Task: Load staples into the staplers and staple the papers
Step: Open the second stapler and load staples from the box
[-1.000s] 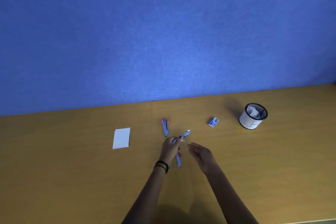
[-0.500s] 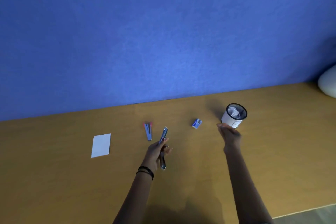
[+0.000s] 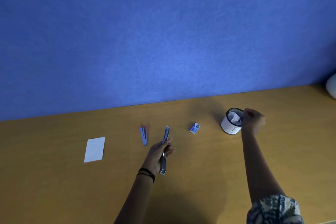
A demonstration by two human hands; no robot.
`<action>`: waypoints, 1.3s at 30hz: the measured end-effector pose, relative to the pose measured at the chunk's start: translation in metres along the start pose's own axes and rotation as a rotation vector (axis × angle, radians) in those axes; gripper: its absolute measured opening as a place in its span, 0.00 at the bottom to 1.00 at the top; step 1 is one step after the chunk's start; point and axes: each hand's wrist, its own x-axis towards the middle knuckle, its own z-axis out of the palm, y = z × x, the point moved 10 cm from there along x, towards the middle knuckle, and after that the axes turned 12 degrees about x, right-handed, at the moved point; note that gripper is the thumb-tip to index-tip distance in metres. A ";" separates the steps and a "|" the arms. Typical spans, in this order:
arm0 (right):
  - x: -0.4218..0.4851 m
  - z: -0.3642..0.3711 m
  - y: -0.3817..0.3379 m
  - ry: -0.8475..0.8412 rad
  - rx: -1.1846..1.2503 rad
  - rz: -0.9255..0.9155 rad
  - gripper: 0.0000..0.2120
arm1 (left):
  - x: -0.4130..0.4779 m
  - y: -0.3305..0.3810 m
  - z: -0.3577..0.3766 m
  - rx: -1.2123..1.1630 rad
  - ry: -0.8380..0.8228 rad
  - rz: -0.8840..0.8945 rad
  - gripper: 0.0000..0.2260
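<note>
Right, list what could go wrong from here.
1. The right hand is at the rim of the white cup. A nudge there could tip it and spill the crumpled paper inside.
2. Only the left hand grips the opened stapler, around its middle and off the table. It might slip, or snap shut on a finger.

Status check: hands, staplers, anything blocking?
Left hand grips opened stapler. Right hand at white cup rim, hold unclear. Second stapler, staple box, paper lie free; nothing blocking.
</note>
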 end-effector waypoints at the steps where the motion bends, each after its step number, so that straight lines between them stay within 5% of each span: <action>1: 0.002 0.004 0.003 -0.021 -0.032 -0.003 0.12 | 0.001 0.000 0.000 -0.009 0.003 -0.003 0.06; 7: -0.008 0.017 0.004 -0.072 -0.084 -0.065 0.05 | 0.008 -0.005 0.000 -0.031 0.000 -0.020 0.06; 10: -0.031 0.027 -0.011 -0.098 -0.033 -0.212 0.14 | 0.013 -0.013 -0.004 -0.018 0.011 -0.049 0.07; 16: -0.093 0.084 -0.003 -0.422 -0.056 -0.376 0.14 | 0.023 -0.023 -0.011 0.061 0.037 -0.083 0.06; 23: -0.139 0.140 0.058 -0.800 -0.360 -0.250 0.18 | 0.027 -0.031 -0.008 0.456 0.039 0.022 0.07; 29: -0.143 0.157 0.080 -0.858 -0.552 -0.246 0.23 | 0.036 -0.039 0.003 0.601 0.070 0.120 0.08; 39: -0.139 0.163 0.082 -0.839 -0.528 -0.263 0.19 | 0.048 -0.022 0.001 0.881 0.211 0.268 0.11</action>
